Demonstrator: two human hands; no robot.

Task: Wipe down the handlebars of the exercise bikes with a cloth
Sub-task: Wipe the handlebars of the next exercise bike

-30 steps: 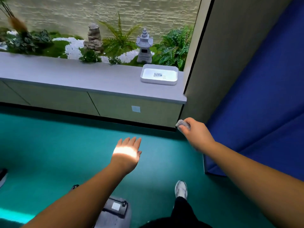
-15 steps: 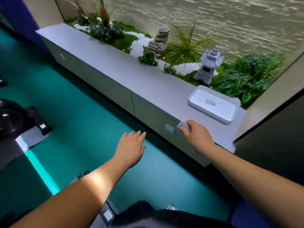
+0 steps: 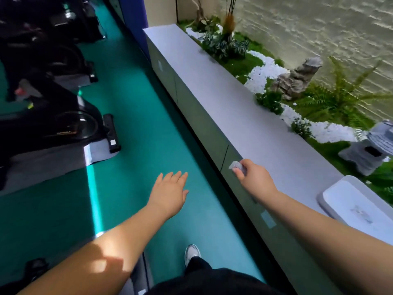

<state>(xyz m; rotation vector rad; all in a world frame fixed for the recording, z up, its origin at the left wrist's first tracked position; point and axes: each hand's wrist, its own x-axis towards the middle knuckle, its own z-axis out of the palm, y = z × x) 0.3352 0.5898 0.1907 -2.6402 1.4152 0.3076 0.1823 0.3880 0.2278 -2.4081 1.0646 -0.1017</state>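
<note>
My right hand (image 3: 254, 177) is closed around a small wadded grey cloth (image 3: 235, 165), held out over the edge of the long grey ledge. My left hand (image 3: 170, 191) is stretched forward, palm down, fingers together and holding nothing, above the teal floor. Black exercise bikes (image 3: 53, 126) stand in a row at the left, on grey mats; only their lower bodies and bases show. Their handlebars are out of view.
A long grey cabinet ledge (image 3: 234, 107) runs along the right, with a white tray (image 3: 359, 207) on it near me. Behind it lies a planter with ferns, white pebbles, a rock and a stone lantern (image 3: 370, 152). A teal floor aisle (image 3: 153, 116) runs between bikes and ledge. My shoe (image 3: 192, 253) shows below.
The view has swung left: the blue wall is gone from the right and the bikes have come into sight. Both hands keep the same pose, the cloth still in the right.
</note>
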